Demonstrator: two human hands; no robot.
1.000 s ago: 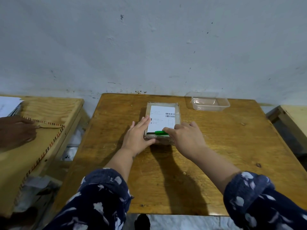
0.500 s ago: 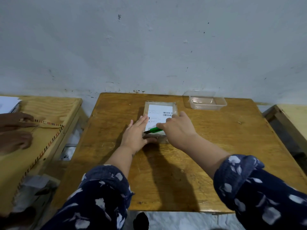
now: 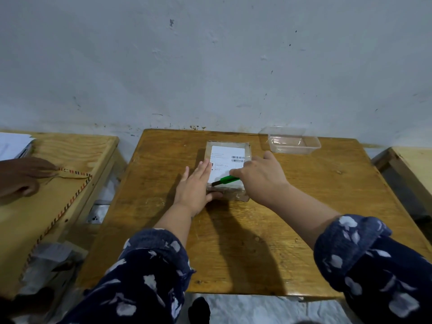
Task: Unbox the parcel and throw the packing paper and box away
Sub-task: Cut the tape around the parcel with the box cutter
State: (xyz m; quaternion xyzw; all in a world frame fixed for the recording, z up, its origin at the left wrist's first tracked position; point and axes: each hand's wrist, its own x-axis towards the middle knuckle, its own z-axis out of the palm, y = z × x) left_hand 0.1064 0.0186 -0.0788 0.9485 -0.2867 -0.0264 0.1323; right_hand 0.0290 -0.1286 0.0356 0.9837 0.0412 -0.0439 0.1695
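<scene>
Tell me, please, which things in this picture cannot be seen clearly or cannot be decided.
- Contents of the parcel: hidden, head view; it is unopened.
- Text on its label: too small to read.
- Blade of the green cutter: tip too small; whether it cuts the tape is unclear.
- Cutter's handle: covered by the right hand.
- Parcel's left edge: under the left hand.
- Any bin: not in the frame.

Table front: bare wood of the table (image 3: 233, 242) — crossed only by 2 forearms.
Far right corner: clear plastic tub (image 3: 293, 143) near the parcel (image 3: 228, 160), a gap between them.
Behind: wall (image 3: 210, 66) closes the far edge.
Left: open gap, then a second table (image 3: 58, 183) — another person's hand (image 3: 21, 176) on it.
</scene>
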